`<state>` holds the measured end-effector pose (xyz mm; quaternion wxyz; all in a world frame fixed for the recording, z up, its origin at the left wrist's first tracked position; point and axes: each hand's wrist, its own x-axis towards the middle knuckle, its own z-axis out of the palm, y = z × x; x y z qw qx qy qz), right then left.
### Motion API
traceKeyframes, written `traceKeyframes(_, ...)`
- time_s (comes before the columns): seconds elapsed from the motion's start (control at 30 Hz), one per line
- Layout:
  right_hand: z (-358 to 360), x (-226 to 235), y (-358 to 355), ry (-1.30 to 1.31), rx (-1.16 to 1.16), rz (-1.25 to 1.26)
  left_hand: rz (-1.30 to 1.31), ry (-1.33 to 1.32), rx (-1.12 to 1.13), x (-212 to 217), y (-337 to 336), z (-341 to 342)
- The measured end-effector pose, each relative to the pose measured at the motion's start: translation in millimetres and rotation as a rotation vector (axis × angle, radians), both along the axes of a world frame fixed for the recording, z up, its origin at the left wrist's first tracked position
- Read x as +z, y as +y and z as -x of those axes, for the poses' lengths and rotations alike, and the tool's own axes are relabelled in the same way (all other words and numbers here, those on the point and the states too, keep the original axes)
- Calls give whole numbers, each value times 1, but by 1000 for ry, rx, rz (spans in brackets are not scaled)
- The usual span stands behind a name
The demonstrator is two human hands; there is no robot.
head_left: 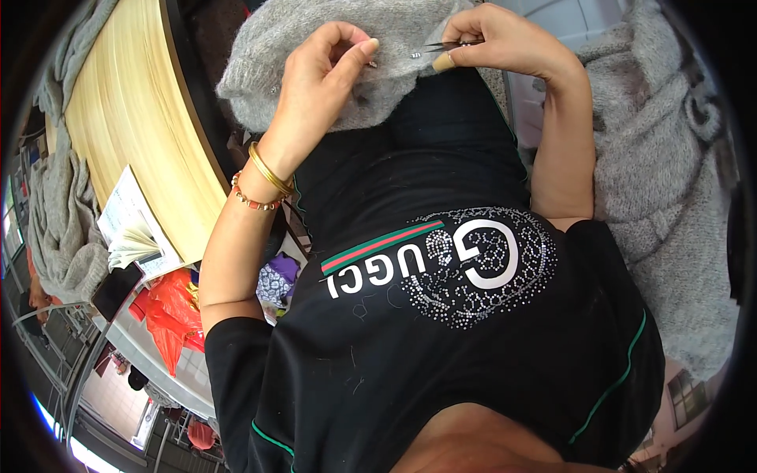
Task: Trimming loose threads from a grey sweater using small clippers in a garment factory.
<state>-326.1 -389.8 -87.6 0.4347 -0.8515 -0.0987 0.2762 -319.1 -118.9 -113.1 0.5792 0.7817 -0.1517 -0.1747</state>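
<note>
A fuzzy grey knitted garment (pixel 292 31) is spread over my lap at the top of the head view. My left hand (pixel 323 79) is closed on it, thumb and forefinger pinched together. A tiny shiny piece shows just beneath those fingertips. Small dark pointed scissors (pixel 453 46) lie in my right hand (pixel 505 43), their tips turned left toward the other hand. A yellowish cover (pixel 445 62) sits on one right fingertip. Between the hands, a small silvery bead-like piece (pixel 416 55) rests on the thin knit. The scissors' handles are mostly hidden in the palm.
On the left, a wood-grain table (pixel 134 94) carries an open booklet (pixel 138 244) near its edge. A dark phone-like object (pixel 117 290) and a red plastic bag (pixel 173 311) are below it. Grey knits hang at the far left (pixel 63 229) and right (pixel 662 197).
</note>
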Motion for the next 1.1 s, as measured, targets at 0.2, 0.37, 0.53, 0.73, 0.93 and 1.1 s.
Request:
traceKeyframes(0.2, 0, 1, -3, -52, 50, 56, -215, -341, -147, 2, -14, 1)
traceKeyframes(0.37, 0, 2, -3, -93, 62, 36, -495, -450, -217, 0, -23, 1)
traceKeyframes(0.53, 4, 10, 6, -121, -85, -161, -577, -529, -193, -2, -21, 2)
traceKeyframes(0.73, 1, -25, 15, -177, -136, -362, -322, -560, -139, 5, -12, 0)
traceKeyframes(0.93, -3, -21, 11, -57, 47, -150, -231, -541, -4, 17, -4, -8)
traceKeyframes(1.1, 4, -13, 6, -113, 84, 11, 0, -340, 180, 44, -4, -10)
